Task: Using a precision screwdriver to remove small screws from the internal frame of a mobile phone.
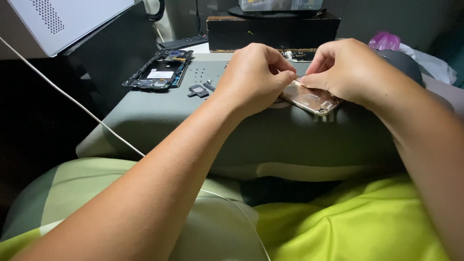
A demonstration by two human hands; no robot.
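I see both hands meeting over a gold phone body [311,100] that lies on a grey-green cushion [193,121]. My left hand [253,77] is pinched closed at the top edge of the phone, thumb and forefinger pressed together as if on a very small part; I cannot see what is between them. My right hand [340,70] is curled over the far side of the phone and holds it steady, fingertips touching the same edge.

To the left of the left hand lie a dark phone frame [159,70], some tiny screws [199,73] and a small black piece [197,90]. A white cable [72,99] runs below the left forearm.

I judge the step in hand is working one small part at that upper edge. The next move calls for a fine, steady pinch while the right hand keeps the phone from sliding on the soft cushion.
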